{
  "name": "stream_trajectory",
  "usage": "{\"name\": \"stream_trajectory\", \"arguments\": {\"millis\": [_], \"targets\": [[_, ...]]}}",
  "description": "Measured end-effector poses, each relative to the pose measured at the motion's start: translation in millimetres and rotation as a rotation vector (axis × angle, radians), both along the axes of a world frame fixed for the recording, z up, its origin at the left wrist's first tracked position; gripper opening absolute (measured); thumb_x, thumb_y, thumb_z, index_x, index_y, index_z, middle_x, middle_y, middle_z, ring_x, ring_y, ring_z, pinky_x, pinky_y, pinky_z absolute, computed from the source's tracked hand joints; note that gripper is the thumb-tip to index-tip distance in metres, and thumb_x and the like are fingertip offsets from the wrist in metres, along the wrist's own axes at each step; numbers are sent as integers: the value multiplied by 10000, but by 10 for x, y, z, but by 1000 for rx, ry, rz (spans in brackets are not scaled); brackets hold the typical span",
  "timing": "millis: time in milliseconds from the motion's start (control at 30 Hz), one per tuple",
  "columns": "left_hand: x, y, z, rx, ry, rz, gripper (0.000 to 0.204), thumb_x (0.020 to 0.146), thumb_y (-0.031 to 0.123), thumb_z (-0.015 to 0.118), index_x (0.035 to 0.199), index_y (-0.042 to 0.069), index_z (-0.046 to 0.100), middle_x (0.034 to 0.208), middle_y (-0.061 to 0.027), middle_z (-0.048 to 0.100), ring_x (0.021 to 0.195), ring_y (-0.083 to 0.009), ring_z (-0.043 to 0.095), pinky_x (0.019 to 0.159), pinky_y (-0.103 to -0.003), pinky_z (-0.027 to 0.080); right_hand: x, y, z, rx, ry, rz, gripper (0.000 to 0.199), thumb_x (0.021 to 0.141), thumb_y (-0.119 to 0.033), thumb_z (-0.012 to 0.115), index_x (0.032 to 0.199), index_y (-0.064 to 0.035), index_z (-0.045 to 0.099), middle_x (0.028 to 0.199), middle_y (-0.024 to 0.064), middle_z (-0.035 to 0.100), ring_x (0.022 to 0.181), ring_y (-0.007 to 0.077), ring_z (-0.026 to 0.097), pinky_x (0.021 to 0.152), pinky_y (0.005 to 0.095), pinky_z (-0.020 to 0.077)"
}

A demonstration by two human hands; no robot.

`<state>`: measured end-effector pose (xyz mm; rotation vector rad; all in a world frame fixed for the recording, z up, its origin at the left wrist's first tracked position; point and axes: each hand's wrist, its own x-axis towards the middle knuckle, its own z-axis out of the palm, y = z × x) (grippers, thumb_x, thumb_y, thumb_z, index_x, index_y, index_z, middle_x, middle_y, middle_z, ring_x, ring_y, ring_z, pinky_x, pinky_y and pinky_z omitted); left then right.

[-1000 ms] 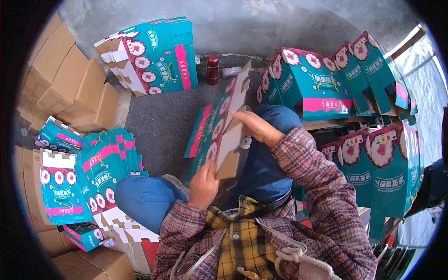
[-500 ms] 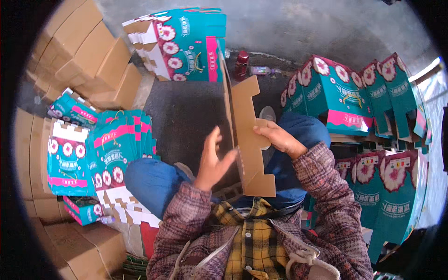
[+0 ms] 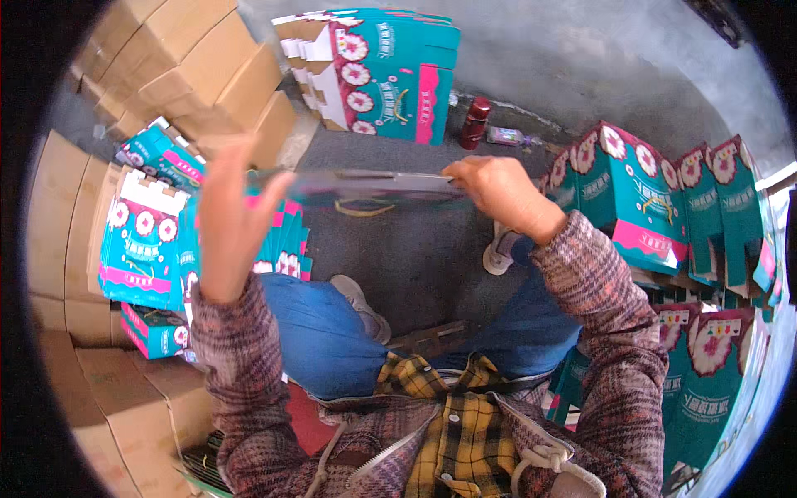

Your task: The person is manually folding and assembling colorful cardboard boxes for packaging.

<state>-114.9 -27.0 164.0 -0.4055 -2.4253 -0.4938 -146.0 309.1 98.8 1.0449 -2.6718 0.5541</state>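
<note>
A cardboard carton [image 3: 357, 181] is held almost edge-on above the floor between my knees, so its printed face is mostly hidden. A yellow cord handle [image 3: 365, 207] shows below its edge. My right hand [image 3: 502, 195] pinches the carton's right end, fingers curled over it. At the other end is my left hand [image 3: 228, 224], blurred by motion, thumb and fingers apart; whether it touches the carton I cannot tell.
Flat teal cartons [image 3: 415, 75] stand stacked ahead; others [image 3: 141, 236] lie at left. Opened teal boxes [image 3: 639, 199] fill the right side. Brown boxes [image 3: 191, 66] are piled at left. A dark red bottle [image 3: 475, 123] and a clear bottle [image 3: 506, 136] are on the floor [image 3: 398, 266].
The carton has turned from upright with its brown inside showing to lying crosswise, nearly edge-on. My left hand has moved left and up; my right hand has risen. The whole view has shifted.
</note>
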Motion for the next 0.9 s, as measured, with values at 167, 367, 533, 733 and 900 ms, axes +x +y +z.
{"name": "stream_trajectory", "arguments": {"millis": [167, 367, 533, 733, 900], "targets": [[-135, -41, -529, -236, -644, -439, 607, 803, 438, 666, 1171, -34, 568, 1160, -235, 586, 1102, -370, 548, 947, -410, 433, -79, -74, 152, 88, 267, 175, 84, 739, -114, 577, 819, -103, 600, 768, 65, 584, 782, 258, 623, 697, 384, 503], [165, 317, -937, 44, -1051, -681, 711, 796, 435, 684, 1271, -53, 479, 1240, -245, 536, 1085, -335, 578, 926, -386, 456, -125, 58, 252, 188, 245, 246, 128, 701, -68, 601, 828, -76, 621, 852, 66, 605, 858, 260, 595, 771, 360, 498], [413, 382, -1339, 203, -1046, -667, 732, 790, 240, 722, 1376, -20, 368, 1297, -196, 505, 1148, -283, 541, 974, -369, 432, -201, 85, 167, 197, 221, 289, 69, 706, -125, 608, 769, -97, 607, 827, 39, 596, 876, 227, 580, 802, 341, 493], [526, 731, -1739, 306, -854, -438, 641, 816, 166, 629, 1369, 1, 350, 1254, -251, 502, 1164, -389, 506, 971, -416, 411, -263, -147, -63, 134, 172, 336, 74, 708, -128, 604, 768, -88, 619, 858, 39, 604, 930, 220, 571, 840, 343, 480], [294, 935, -2402, 505, -975, -330, 407, 875, 125, 512, 1269, 60, 432, 1170, -251, 540, 1104, -432, 506, 877, -460, 431, -260, -347, -69, 84, 340, 226, 254, 722, -156, 657, 955, -56, 633, 1142, 139, 567, 1107, 310, 526, 956, 383, 436]]}}
